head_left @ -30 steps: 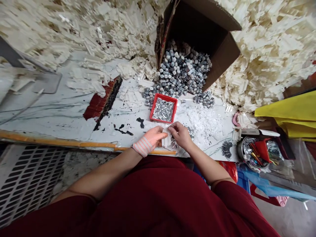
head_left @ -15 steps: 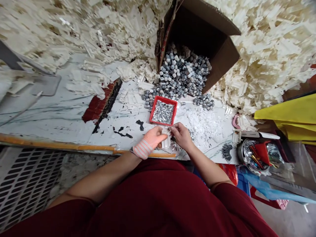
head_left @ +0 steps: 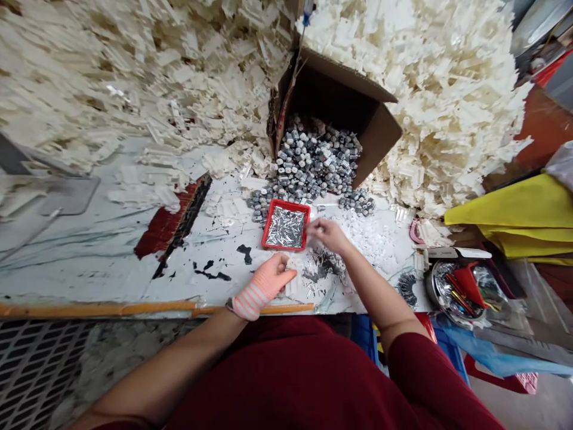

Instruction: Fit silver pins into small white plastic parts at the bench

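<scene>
My left hand (head_left: 263, 283), in an orange-and-white striped glove, grips a white plastic piece (head_left: 293, 282) just above the front of the table. Beyond it stands a red tray (head_left: 267, 238) filled with small silver metal pins (head_left: 286, 227). My right hand (head_left: 330, 235), bare, is beside the tray's right rim, its fingers partly curled and smeared by motion. Whether anything is between those fingertips cannot be made out. Loose pins (head_left: 320, 270) lie on the table below my right hand, and small white plastic bits (head_left: 373, 242) spread out to its right.
Grey-and-white small parts (head_left: 316, 158) spill from a tipped cardboard box (head_left: 380, 140). Heaps of cream plastic pieces (head_left: 430, 137) rise behind. At right are a metal bowl (head_left: 434, 289) with tools and yellow sheets (head_left: 519, 209). A perforated crate (head_left: 36, 364) is at lower left.
My right hand has left the white plastic piece and moved up to the tray's right side. My left hand still holds the piece. The view has tilted up and to the right.
</scene>
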Available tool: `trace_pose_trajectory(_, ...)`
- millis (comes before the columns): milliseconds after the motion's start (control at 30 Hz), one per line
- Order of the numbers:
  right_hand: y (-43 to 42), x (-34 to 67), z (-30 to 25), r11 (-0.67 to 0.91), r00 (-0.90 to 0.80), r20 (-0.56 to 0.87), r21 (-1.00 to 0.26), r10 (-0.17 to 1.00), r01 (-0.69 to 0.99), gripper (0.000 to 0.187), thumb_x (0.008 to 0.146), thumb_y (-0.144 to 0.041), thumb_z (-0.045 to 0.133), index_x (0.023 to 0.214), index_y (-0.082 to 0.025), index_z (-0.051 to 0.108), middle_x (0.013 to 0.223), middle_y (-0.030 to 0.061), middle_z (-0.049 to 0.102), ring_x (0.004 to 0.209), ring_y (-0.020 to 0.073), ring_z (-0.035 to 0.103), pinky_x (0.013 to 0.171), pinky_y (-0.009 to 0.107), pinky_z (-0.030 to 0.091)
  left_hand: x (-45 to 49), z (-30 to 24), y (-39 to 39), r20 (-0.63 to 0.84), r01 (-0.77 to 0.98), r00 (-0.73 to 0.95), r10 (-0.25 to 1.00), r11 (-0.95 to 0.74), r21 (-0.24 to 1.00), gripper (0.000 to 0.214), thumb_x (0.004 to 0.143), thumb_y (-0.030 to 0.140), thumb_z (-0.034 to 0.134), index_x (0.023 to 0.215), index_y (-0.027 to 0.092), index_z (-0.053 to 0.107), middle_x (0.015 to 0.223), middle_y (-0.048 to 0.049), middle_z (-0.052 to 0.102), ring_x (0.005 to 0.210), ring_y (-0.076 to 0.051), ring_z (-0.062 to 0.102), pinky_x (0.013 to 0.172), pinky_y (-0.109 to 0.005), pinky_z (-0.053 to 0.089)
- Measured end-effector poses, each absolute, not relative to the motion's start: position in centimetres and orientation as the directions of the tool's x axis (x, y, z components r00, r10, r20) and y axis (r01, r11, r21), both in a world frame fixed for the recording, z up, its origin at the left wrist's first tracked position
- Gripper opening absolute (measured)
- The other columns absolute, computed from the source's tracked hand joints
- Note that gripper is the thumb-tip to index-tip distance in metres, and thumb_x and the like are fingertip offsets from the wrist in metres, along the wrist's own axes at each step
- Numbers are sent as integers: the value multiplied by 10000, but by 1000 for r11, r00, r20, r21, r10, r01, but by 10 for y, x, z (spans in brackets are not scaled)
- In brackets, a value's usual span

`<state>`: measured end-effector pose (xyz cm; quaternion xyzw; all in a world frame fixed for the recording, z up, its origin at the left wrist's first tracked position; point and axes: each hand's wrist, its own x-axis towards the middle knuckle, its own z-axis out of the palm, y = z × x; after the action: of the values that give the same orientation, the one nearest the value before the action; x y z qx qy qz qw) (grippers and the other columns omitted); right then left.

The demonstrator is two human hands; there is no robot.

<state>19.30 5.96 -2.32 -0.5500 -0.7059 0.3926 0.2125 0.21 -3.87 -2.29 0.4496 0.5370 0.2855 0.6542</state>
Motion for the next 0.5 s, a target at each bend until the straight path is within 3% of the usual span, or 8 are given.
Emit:
trace_pose_trajectory(67, 103, 205, -20, 102, -146, -48, -506, 988, 857, 235, 861, -219, 532, 1077, -183, 617, 1064, 82, 667, 972, 195, 598, 867, 323, 460, 0, -26, -39, -462, 69, 283, 840, 463, 884, 249, 685, 339, 608, 784, 216, 415, 507, 111, 364, 381, -89, 409, 391, -206, 349)
trace_pose_trajectory(133, 136, 210, -20, 150, -183, -102, -264, 978, 953, 303, 848, -142, 516, 1129, -194, 618, 1102, 99, 654, 1034, 220, 578, 894, 325, 441, -2, -27, -40, -471, 23, 302, 829, 487, 873, 264, 679, 350, 621, 786, 208, 425, 512, 108, 368, 402, -84, 417, 394, -193, 351)
trace_pose_trajectory(200, 151, 211, -21, 220, -252, -171, -188, 952, 957, 320, 824, -95, 521, 1099, -202, 646, 1096, 104, 644, 1034, 225, 576, 885, 308, 437, -5, -28, -42, -478, -33, 323, 817, 515, 857, 271, 680, 352, 631, 798, 199, 441, 534, 98, 403, 430, -79, 428, 401, -180, 352)
trace_pose_trajectory(267, 148, 208, -24, 236, -276, -134, -258, 952, 937, 291, 815, -107, 546, 1068, -193, 661, 1108, 109, 614, 993, 214, 581, 872, 300, 440, -6, -29, -43, -483, -88, 326, 813, 535, 840, 281, 683, 354, 646, 812, 190, 457, 556, 85, 441, 450, -79, 448, 409, -175, 357)
trace_pose_trajectory(333, 128, 202, -26, 188, -224, -37, -421, 974, 887, 232, 829, -183, 574, 1046, -172, 657, 1075, 106, 593, 918, 195, 582, 843, 305, 455, -5, -30, -41, -497, -156, 306, 812, 558, 815, 304, 677, 358, 669, 830, 182, 474, 588, 69, 488, 470, -84, 473, 421, -181, 372)
trace_pose_trajectory(433, 74, 186, -26, 88, -89, 39, -748, 995, 658, 221, 854, -316, 571, 1014, -171, 620, 864, 39, 592, 760, 156, 564, 738, 294, 483, 1, -29, -37, -522, -297, 247, 816, 577, 761, 354, 660, 363, 702, 880, 175, 499, 676, 43, 559, 523, -102, 530, 450, -204, 415)
trace_pose_trajectory(500, 35, 172, -25, 97, -95, 56, -849, 994, 519, 245, 831, -367, 606, 1001, -191, 603, 832, 22, 599, 732, 144, 560, 707, 279, 483, 6, -26, -34, -513, -386, 209, 833, 552, 740, 378, 650, 355, 718, 911, 178, 510, 744, 33, 588, 570, -113, 564, 481, -222, 450)
